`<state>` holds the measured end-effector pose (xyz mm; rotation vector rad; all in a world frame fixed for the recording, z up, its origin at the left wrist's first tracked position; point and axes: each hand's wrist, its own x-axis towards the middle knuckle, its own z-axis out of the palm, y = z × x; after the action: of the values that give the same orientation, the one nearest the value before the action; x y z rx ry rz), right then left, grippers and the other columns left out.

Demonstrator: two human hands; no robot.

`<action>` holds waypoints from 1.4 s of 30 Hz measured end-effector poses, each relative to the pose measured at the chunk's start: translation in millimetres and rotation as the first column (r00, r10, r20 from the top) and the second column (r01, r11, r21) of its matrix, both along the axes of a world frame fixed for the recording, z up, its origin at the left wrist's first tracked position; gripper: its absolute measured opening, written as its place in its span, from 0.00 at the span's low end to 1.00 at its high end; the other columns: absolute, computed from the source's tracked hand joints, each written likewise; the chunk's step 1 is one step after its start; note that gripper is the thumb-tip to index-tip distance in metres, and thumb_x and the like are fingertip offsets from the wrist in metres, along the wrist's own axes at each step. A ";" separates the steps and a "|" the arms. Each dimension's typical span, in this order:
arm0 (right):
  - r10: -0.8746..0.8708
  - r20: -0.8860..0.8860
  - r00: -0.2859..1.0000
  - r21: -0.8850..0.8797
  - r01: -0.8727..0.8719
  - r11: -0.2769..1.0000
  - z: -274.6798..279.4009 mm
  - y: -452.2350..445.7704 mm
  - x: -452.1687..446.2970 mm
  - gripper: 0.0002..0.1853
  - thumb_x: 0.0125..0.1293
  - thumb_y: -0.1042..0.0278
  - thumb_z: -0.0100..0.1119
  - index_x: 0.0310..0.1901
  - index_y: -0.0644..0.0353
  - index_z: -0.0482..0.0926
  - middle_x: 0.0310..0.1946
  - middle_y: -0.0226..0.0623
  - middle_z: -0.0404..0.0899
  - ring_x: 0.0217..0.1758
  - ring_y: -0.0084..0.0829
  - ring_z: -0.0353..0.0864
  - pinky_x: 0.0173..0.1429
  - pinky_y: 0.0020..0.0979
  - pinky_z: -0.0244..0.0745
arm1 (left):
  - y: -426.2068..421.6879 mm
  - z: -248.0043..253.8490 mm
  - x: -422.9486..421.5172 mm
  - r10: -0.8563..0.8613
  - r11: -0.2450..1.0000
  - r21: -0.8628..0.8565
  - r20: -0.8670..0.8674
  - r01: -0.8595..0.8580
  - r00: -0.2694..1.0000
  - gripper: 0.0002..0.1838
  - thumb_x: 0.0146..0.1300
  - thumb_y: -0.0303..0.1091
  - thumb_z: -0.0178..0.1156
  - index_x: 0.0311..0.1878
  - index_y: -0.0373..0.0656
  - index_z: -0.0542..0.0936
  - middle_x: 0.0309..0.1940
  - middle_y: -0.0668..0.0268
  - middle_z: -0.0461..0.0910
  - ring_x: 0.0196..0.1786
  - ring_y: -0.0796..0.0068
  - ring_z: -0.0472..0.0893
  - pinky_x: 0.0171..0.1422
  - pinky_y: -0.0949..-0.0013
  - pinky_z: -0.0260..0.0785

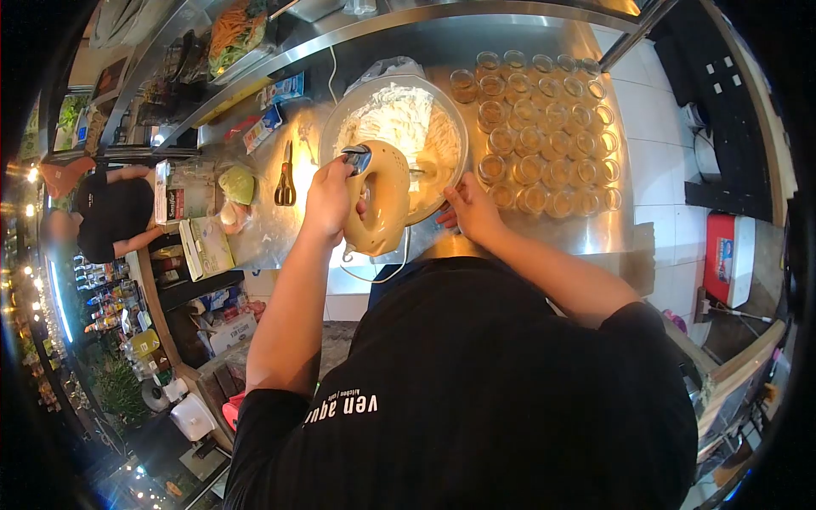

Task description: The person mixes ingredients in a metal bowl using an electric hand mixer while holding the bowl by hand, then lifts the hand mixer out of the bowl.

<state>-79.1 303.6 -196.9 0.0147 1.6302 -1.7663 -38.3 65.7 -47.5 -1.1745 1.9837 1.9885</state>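
1. We look down on a shiny steel counter (527,236) that runs across the view, glowing with reflected warm light left of the bowl (460,119).
2. That wide bowl stands on the counter ahead of the body, holding a pale, fluffy mixture (387,115).
3. We see the left hand (330,200) with its fingers wrapped round the handle of a cream hand mixer (388,183), tilted over the bowl's near side; its white cord (387,279) loops below.
4. The right hand (476,208) touches the bowl's near right rim, thumb uppermost and the other fingers curled lower; we cannot tell how firmly they pinch it.
5. To the right we find rows of glass jars (557,143), each with something brownish inside.
6. On the left lie scissors (286,183), a green bundle (237,184) and a blue-and-white packet (289,87).
7. Above these, shelving bears a tub of orange and green shreds (236,38).
8. Beyond the jars we see white floor tiles (659,161) and a red-and-white cooler (729,259).
9. At far left another person (106,208) in black stands at the counter's end, near shelved bottles (110,302).
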 end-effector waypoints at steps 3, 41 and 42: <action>0.088 -0.003 0.996 0.017 -0.088 0.996 -1.1 0.5 6.6 0.14 0.86 0.57 0.53 0.54 0.59 0.67 0.36 0.40 0.83 0.31 0.34 0.90 0.30 0.32 0.83 | -5.4 3.4 -8.8 -0.081 0.997 -0.018 0.006 0.081 0.997 0.26 0.76 0.39 0.50 0.72 0.37 0.75 0.30 0.60 0.79 0.20 0.70 0.75 0.23 0.63 0.71; -0.314 -0.137 0.940 0.168 0.334 0.927 9.9 -22.3 3.3 0.13 0.84 0.61 0.53 0.56 0.62 0.70 0.38 0.46 0.84 0.27 0.38 0.89 0.27 0.38 0.86 | -86.4 19.7 -109.0 -0.961 0.091 -0.643 0.144 0.760 0.237 0.27 0.70 0.36 0.50 0.69 0.37 0.81 0.40 0.55 0.87 0.34 0.67 0.84 0.44 0.63 0.78; -0.324 -0.136 0.936 0.167 0.344 0.924 13.8 -23.6 5.6 0.13 0.84 0.61 0.53 0.56 0.62 0.70 0.38 0.46 0.84 0.27 0.38 0.89 0.27 0.38 0.86 | -91.4 14.4 -107.1 -0.972 0.035 -0.729 0.134 0.684 0.192 0.28 0.70 0.36 0.50 0.70 0.38 0.81 0.36 0.58 0.86 0.29 0.71 0.82 0.37 0.65 0.77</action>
<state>-73.4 280.0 -183.1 0.3107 1.9610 -1.8790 -145.4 -25.7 -33.1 0.6979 2.6255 0.7821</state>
